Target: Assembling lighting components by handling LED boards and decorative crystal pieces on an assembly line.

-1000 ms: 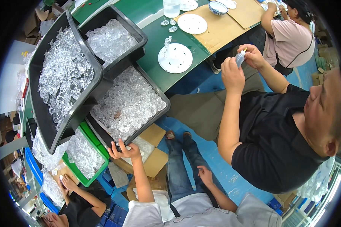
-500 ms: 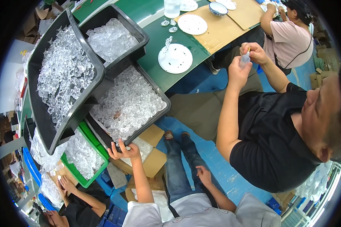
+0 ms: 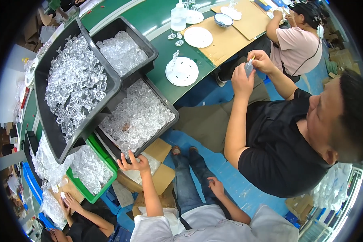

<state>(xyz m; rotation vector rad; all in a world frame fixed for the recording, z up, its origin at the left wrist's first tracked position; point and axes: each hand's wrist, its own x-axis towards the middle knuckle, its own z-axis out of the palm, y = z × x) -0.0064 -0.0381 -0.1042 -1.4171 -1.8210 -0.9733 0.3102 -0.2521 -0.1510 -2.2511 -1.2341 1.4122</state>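
Left fingers: your left hand [image 3: 134, 164] has its fingers [image 3: 124, 158] spread open and curled over the near rim of the tray [image 3: 170, 108]; they clamp nothing else.
Right fingers: your right hand [image 3: 217, 186] lies loosely open on your thigh, fingers slack, holding nothing.
Tray: black, tilted, its near edge right at your left fingertips, running up and away from them.
Pieces: clear plastic pieces [image 3: 137, 117] fill the tray, just beyond your left fingers; a small brownish one sits among them.
Below the left fingers: a cardboard box [image 3: 162, 148] with a clear bag in it, touching the underside of your hand.
Left of the fingers: a green crate [image 3: 105, 161] of more clear pieces, just beside.
Further out: two more black bins [image 3: 109, 86] heaped with clear pieces, stacked above the tray.
Counter: the green counter [image 3: 157, 18] lies well beyond, carrying white plates [image 3: 182, 71], a bowl and cardboard sheets.
Right of your hands: a person in black [image 3: 278, 145] sits near, both hands raised around a small clear item; I cannot tell what it is.
Lower left: another person's hands rest on cardboard.
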